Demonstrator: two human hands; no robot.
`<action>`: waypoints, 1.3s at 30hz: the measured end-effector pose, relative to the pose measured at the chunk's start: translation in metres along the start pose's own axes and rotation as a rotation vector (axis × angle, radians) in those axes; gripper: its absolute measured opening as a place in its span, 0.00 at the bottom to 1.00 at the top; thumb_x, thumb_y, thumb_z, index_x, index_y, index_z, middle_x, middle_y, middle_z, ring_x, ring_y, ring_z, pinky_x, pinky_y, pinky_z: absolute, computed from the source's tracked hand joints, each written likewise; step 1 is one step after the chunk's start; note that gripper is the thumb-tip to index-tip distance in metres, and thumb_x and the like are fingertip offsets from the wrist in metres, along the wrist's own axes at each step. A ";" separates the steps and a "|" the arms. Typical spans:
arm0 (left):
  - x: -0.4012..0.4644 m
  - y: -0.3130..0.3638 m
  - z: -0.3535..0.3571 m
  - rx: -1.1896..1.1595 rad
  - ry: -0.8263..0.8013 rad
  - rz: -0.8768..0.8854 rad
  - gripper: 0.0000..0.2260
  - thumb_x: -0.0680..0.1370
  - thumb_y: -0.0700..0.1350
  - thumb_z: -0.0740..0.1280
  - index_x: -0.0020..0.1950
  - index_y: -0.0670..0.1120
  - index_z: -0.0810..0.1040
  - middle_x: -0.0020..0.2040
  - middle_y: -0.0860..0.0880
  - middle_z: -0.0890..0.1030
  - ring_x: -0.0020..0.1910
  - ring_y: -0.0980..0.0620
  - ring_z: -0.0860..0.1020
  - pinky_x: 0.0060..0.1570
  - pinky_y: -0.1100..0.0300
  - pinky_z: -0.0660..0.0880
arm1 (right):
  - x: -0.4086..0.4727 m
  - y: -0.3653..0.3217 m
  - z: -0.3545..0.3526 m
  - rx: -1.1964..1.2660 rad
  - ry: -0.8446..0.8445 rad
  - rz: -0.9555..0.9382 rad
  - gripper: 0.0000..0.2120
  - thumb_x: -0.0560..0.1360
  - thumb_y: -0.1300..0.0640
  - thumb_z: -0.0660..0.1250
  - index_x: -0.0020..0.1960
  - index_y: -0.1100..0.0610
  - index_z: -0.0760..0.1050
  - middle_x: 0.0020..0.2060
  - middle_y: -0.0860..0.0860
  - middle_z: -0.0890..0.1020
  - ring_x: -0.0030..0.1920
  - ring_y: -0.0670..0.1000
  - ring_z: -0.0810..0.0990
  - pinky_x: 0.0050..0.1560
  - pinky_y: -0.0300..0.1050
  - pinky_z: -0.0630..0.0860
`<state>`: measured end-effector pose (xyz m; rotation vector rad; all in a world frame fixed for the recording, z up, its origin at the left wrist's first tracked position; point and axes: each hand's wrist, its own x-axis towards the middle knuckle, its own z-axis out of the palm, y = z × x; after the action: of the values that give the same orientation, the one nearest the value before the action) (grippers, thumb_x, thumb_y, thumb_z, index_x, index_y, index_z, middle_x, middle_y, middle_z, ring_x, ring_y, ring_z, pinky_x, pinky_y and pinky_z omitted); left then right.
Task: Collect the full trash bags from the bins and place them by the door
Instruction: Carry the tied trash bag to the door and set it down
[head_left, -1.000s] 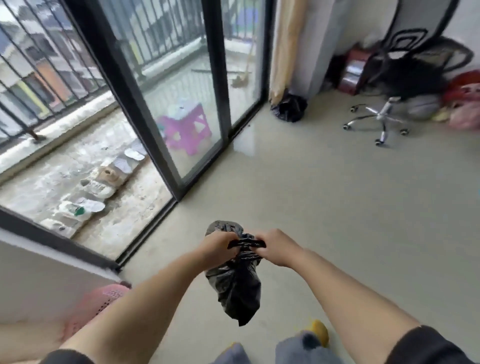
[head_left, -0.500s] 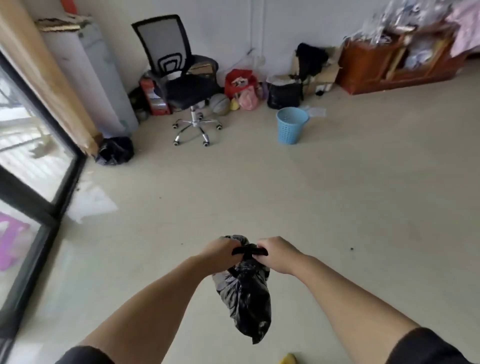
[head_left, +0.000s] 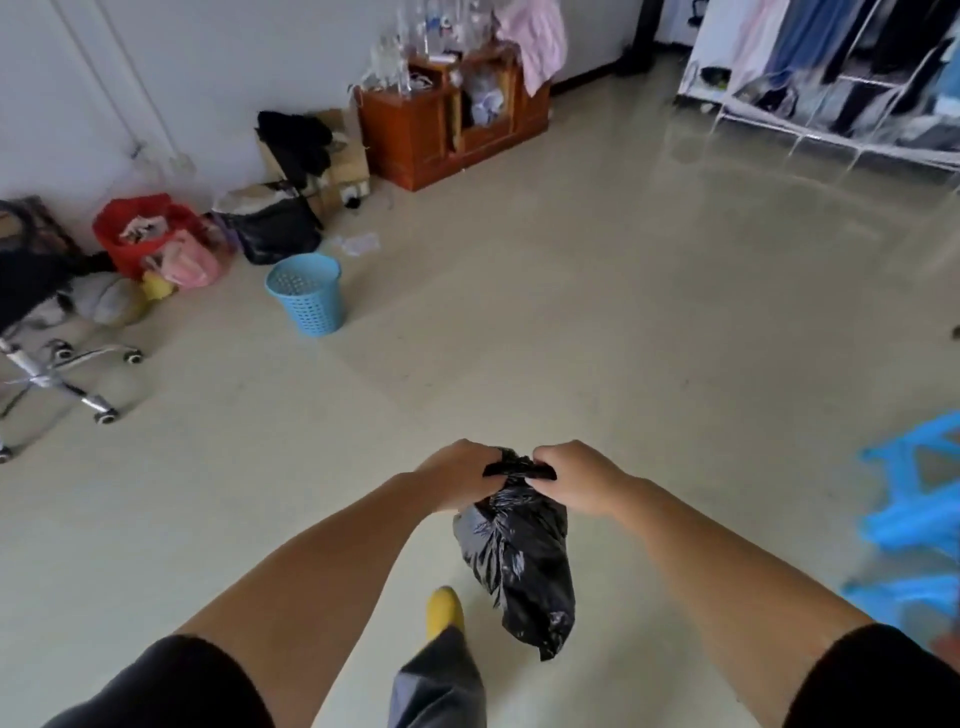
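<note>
Both hands are out in front, holding a small crinkly black plastic trash bag (head_left: 519, 561) up off the glossy beige tiled floor (head_left: 571, 338). The left hand (head_left: 460, 480) has its fingers curled round the gathered neck of the bag from one side, and the right hand (head_left: 576, 478) does the same from the other, fingers bunched together and pinching the twisted top strip between them. You can't really see the fingertips themselves, they're tucked under into the plastic. The bag hangs down from the two fists, tilted a bit, its bottom end just beside a yellow shoe toe (head_left: 445, 610) and a grey trouser leg (head_left: 441, 680).

Using the bag as the landmark: way beyond it and to the left stands a light blue perforated plastic waste basket (head_left: 306, 293), upright on the floor. Further left of that is a red bag stuffed with scraps (head_left: 140, 234) and a black lined bin (head_left: 272, 226) against the white wall, plus the chrome wheeled base of an office chair (head_left: 62, 374). Straight beyond the bag, far off, is a reddish-brown wooden cabinet (head_left: 415, 135) with a pink cloth draped on it. To the bag's right, at the frame edge, there's a blurry bright blue plastic stool (head_left: 919, 499), and far up right a white clothes rack (head_left: 841, 78).
</note>
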<state>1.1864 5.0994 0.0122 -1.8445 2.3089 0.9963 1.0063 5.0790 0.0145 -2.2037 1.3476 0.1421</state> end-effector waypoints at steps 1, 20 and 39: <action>0.023 0.002 -0.009 0.002 -0.007 0.026 0.06 0.78 0.45 0.59 0.43 0.47 0.74 0.35 0.49 0.74 0.35 0.49 0.74 0.33 0.58 0.68 | 0.013 0.012 -0.010 0.004 0.019 0.022 0.14 0.78 0.52 0.61 0.35 0.50 0.63 0.29 0.47 0.69 0.28 0.46 0.67 0.29 0.40 0.60; 0.407 -0.017 -0.218 0.156 -0.099 0.314 0.12 0.79 0.45 0.57 0.48 0.40 0.77 0.34 0.46 0.74 0.33 0.49 0.70 0.32 0.56 0.63 | 0.305 0.166 -0.213 0.154 0.180 0.242 0.11 0.77 0.54 0.62 0.37 0.53 0.67 0.29 0.47 0.70 0.28 0.47 0.66 0.30 0.42 0.60; 0.818 0.010 -0.392 0.100 -0.051 0.223 0.12 0.79 0.44 0.58 0.35 0.49 0.67 0.30 0.52 0.68 0.28 0.55 0.66 0.30 0.62 0.62 | 0.627 0.404 -0.452 0.120 0.106 0.139 0.10 0.78 0.54 0.62 0.39 0.54 0.68 0.29 0.47 0.69 0.28 0.47 0.66 0.31 0.42 0.60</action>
<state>1.0735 4.1990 0.0059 -1.5346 2.5241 0.9176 0.8866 4.2154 0.0098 -2.0427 1.5269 -0.0045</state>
